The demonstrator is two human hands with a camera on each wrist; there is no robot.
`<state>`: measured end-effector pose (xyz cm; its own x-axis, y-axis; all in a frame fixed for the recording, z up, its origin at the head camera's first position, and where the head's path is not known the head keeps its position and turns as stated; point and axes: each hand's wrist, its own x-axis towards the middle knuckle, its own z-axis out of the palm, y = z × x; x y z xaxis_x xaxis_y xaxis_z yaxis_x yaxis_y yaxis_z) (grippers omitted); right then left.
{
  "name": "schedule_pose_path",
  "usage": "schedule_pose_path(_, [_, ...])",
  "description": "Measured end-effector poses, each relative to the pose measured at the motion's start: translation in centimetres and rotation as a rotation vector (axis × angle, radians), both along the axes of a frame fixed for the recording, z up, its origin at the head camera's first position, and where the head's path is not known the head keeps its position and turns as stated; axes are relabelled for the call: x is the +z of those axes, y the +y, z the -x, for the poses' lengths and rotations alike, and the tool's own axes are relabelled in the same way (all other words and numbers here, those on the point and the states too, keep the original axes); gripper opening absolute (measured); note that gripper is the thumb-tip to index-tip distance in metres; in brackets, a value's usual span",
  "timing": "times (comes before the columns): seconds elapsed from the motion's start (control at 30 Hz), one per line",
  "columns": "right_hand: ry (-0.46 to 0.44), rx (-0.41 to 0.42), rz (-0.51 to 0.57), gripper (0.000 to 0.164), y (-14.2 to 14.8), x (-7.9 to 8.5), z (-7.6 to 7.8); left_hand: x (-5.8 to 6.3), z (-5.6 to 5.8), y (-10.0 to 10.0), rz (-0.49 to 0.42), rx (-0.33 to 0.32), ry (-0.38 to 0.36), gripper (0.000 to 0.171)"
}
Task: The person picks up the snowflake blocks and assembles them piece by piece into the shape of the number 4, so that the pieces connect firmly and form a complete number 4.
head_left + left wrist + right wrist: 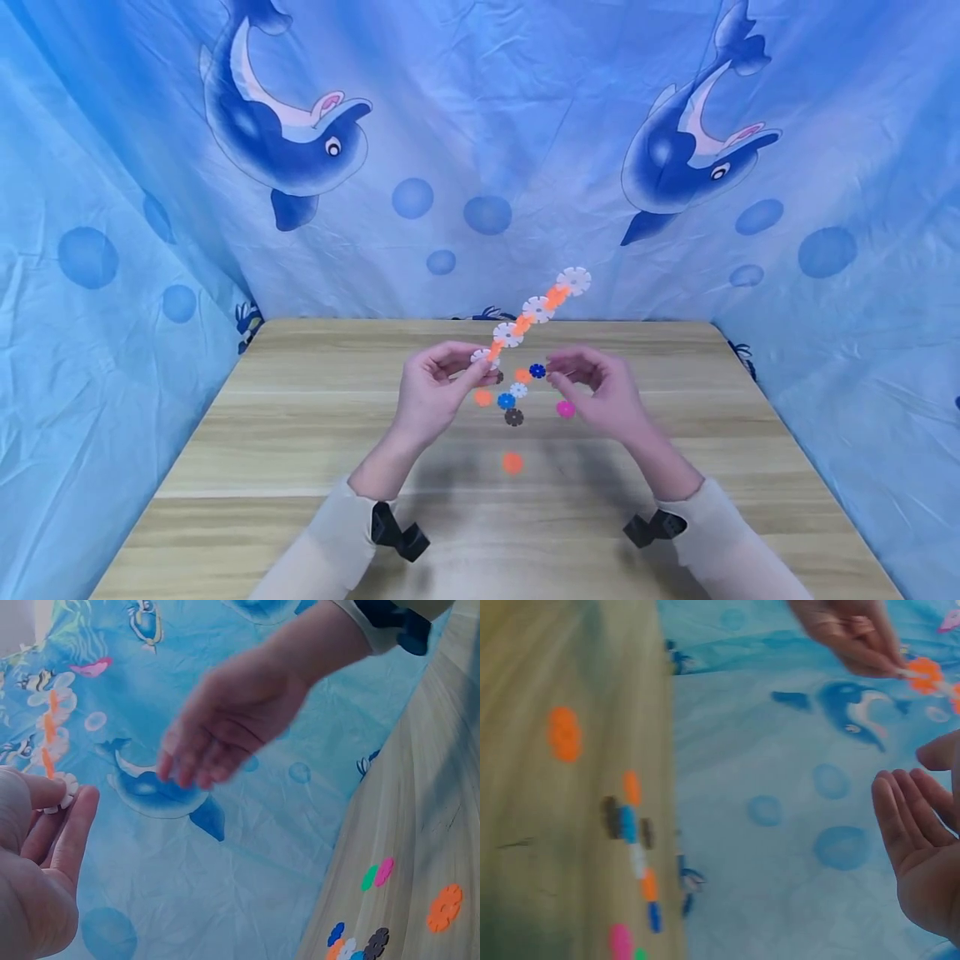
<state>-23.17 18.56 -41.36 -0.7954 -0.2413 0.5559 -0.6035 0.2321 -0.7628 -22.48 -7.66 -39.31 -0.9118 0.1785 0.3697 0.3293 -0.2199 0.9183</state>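
Observation:
A straight chain of interlocking notched discs, white and orange by turns, slants up to the right above the table. My left hand pinches the white disc at its lower end between thumb and fingers; the left wrist view shows that end disc close up. To the right of the chain, my right hand is raised over the table, fingers loosely bent and holding nothing. In the right wrist view its fingers extend with a gap to the thumb. The dark blue disc appears beside its fingertips in the head view.
Loose discs lie mid-table: brown, light blue, white, pink, green and several orange, one nearer the front. Behind the wooden table hangs a blue dolphin-print cloth.

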Motion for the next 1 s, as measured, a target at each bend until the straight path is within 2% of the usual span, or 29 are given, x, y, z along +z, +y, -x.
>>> schedule_pose_path(0.13, [-0.080,-0.015,-0.136,0.019,-0.4,-1.5,0.0,-0.1,0.0,-0.1,0.003,0.032,0.001,0.019])
schedule_pose_path(0.3, [-0.121,-0.009,-0.232,0.020,-1.0,-2.9,0.1,-0.3,0.1,-0.2,-0.018,0.037,-0.007,0.020])
schedule_pose_path(0.53, [-0.152,0.021,-0.308,0.022,-1.5,-4.8,0.1,-0.7,0.3,-0.2,-0.023,0.044,-0.017,0.020])
schedule_pose_path(0.83, [-0.167,0.074,-0.432,0.018,-2.1,-6.4,0.1,-0.7,0.4,-0.2,-0.030,0.026,0.016,0.021])
schedule_pose_path(1.0, [-0.166,0.061,-0.529,0.020,-2.5,-7.4,0.3,-0.5,0.4,-0.1,-0.024,0.019,0.036,0.021])
